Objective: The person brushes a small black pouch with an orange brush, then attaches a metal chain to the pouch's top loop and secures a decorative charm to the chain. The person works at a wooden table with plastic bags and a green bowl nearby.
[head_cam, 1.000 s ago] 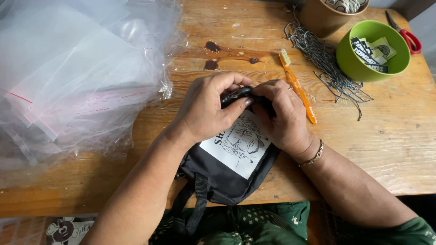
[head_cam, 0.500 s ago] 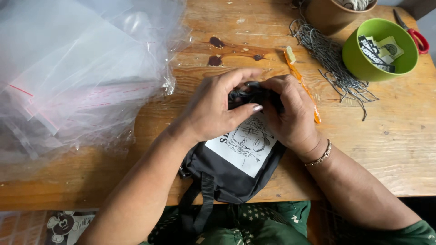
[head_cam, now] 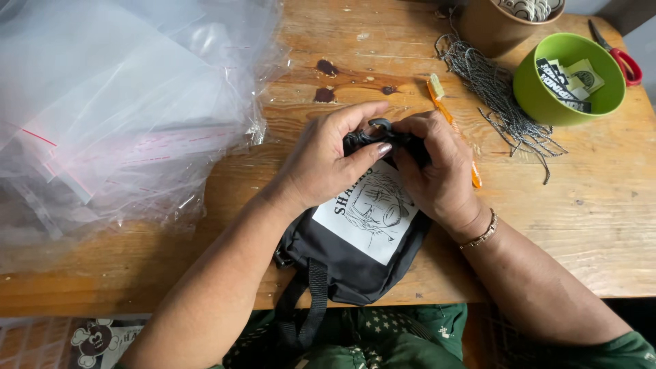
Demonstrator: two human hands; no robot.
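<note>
Soft, even daylight fills the scene, bright overall, with no harsh shadows. The clear plastic bags [head_cam: 116, 116] over the wooden table's [head_cam: 588, 225] left side catch pale white glare and look washed out. Faint shadows sit under the hands. Focus is sharp throughout; the table's edges bow slightly from wide-lens distortion.

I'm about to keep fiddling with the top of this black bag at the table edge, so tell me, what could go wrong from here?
1. The black bag overhangs the near edge of the wooden table, straps dangling; it might slide off if the left hand and right hand let go.
2. The orange brush lies partly under the right hand and could get knocked.
3. The loose cords close by could snag on the bracelet.
</note>
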